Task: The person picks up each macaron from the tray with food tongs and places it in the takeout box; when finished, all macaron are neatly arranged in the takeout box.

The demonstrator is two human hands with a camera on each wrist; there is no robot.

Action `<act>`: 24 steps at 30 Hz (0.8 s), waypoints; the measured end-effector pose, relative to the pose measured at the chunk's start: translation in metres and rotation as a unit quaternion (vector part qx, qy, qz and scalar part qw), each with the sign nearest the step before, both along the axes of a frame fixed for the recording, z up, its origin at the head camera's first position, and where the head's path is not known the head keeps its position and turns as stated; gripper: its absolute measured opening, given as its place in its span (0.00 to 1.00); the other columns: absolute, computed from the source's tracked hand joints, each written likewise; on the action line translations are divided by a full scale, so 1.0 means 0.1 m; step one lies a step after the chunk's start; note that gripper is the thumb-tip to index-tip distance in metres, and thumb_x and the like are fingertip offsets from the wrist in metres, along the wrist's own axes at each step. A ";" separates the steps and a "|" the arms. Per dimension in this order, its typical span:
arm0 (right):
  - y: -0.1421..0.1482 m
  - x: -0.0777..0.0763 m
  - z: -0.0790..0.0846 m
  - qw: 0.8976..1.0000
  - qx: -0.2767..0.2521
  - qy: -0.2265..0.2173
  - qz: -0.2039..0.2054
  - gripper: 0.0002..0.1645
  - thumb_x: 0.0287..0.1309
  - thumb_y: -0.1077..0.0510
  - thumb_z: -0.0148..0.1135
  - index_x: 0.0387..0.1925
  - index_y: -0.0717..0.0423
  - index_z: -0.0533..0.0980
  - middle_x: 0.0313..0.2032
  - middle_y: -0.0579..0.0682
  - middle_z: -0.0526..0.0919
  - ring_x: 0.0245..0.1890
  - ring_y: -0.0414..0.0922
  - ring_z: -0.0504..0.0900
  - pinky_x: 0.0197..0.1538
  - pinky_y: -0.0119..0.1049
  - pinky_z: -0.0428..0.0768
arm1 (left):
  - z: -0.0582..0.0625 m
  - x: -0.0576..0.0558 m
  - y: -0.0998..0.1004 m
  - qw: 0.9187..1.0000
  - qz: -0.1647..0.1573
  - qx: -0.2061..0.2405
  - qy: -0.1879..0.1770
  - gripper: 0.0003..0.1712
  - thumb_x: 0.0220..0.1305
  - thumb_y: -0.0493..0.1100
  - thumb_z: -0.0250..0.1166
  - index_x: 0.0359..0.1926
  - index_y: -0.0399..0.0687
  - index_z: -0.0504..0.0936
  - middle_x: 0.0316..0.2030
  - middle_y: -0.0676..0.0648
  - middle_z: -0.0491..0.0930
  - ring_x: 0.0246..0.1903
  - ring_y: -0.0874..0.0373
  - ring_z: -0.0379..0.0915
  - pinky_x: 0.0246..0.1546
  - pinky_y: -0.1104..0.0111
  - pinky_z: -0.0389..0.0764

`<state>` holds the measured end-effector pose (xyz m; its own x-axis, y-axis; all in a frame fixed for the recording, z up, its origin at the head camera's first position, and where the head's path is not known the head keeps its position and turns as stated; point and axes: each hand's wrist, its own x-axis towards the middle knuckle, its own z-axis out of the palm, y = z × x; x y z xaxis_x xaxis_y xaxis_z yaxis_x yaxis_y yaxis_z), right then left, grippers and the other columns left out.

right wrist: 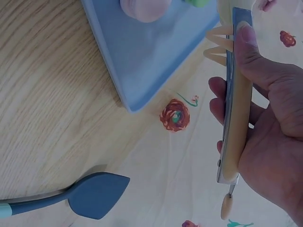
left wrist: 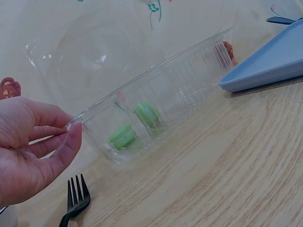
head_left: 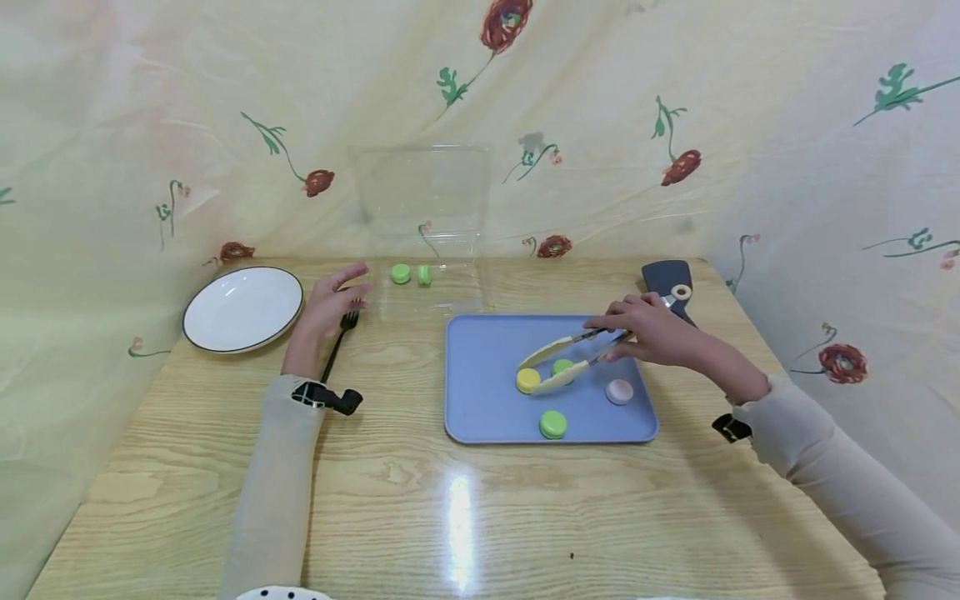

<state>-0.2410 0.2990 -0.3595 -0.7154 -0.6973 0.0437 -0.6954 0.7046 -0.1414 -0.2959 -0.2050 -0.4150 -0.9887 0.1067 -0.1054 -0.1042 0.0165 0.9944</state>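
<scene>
At the left end of a clear plastic box (left wrist: 184, 87), my left hand (left wrist: 35, 146) pinches the rim between thumb and fingers. Two green macarons, one of them (head_left: 401, 273) leaning on its side, sit in the box's left part, and its clear lid (head_left: 422, 190) stands raised behind. My right hand (head_left: 651, 329) grips cream-tipped tongs (head_left: 562, 377) over a blue tray (head_left: 480, 408). The spread tips lie on either side of a yellow macaron (head_left: 528, 381). Also on the tray are a green macaron (head_left: 553, 424), another green one partly behind the tongs, and a pale pink macaron (head_left: 619, 392).
A white plate (head_left: 243, 308) with a dark rim is at the left. The black fork (head_left: 341, 342) lies beside my left wrist. Behind my right hand lies a dark spatula (right wrist: 97, 195). A flowered cloth (head_left: 600, 125) hangs along the table's back and sides.
</scene>
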 end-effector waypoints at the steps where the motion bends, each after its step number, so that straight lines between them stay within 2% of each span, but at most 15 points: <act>1: -0.01 0.00 0.00 1.000 0.003 0.003 0.000 0.31 0.52 0.51 0.77 0.60 0.51 0.82 0.42 0.51 0.85 0.39 0.46 0.72 0.49 0.55 0.65 | 0.00 0.00 0.00 1.000 0.000 0.001 0.000 0.34 0.74 0.32 0.56 0.78 0.36 0.58 0.78 0.37 0.55 0.50 0.67 0.71 0.53 0.68 0.85; 8: -0.06 -0.02 -0.04 0.999 0.006 0.052 0.004 0.29 0.50 0.52 0.78 0.56 0.52 0.84 0.38 0.51 0.85 0.36 0.47 0.74 0.45 0.51 0.67 | -0.02 -0.01 -0.02 1.000 0.000 0.001 -0.002 0.34 0.75 0.32 0.55 0.78 0.37 0.59 0.79 0.39 0.55 0.53 0.63 0.69 0.57 0.65 0.84; 13: -0.11 -0.04 -0.05 0.996 0.006 0.092 -0.002 0.29 0.49 0.52 0.78 0.54 0.55 0.85 0.36 0.53 0.86 0.35 0.51 0.75 0.46 0.55 0.71 | -0.15 -0.09 -0.05 1.000 0.002 -0.001 0.004 0.34 0.76 0.34 0.55 0.78 0.39 0.58 0.79 0.41 0.55 0.62 0.56 0.67 0.57 0.65 0.84; 17: -0.13 -0.06 -0.04 0.995 0.008 0.098 -0.020 0.29 0.51 0.51 0.77 0.56 0.55 0.84 0.36 0.54 0.85 0.36 0.52 0.75 0.46 0.56 0.71 | -0.22 -0.14 -0.06 1.000 0.001 -0.007 0.009 0.34 0.77 0.36 0.55 0.79 0.40 0.57 0.79 0.42 0.55 0.69 0.50 0.62 0.61 0.61 0.82; 24: -0.16 -0.14 0.01 0.994 -0.007 0.103 -0.044 0.30 0.56 0.52 0.74 0.60 0.55 0.81 0.43 0.57 0.86 0.42 0.56 0.80 0.47 0.56 0.70 | -0.20 -0.12 -0.05 1.000 0.001 -0.013 0.016 0.34 0.77 0.37 0.56 0.79 0.40 0.58 0.79 0.43 0.56 0.72 0.46 0.60 0.60 0.61 0.82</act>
<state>-0.2554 0.2830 -0.3585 -0.7483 -0.6308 0.2052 -0.6465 0.7629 -0.0125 -0.3075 -0.2103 -0.4352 -0.9919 0.1018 -0.0761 -0.0720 0.0431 0.9965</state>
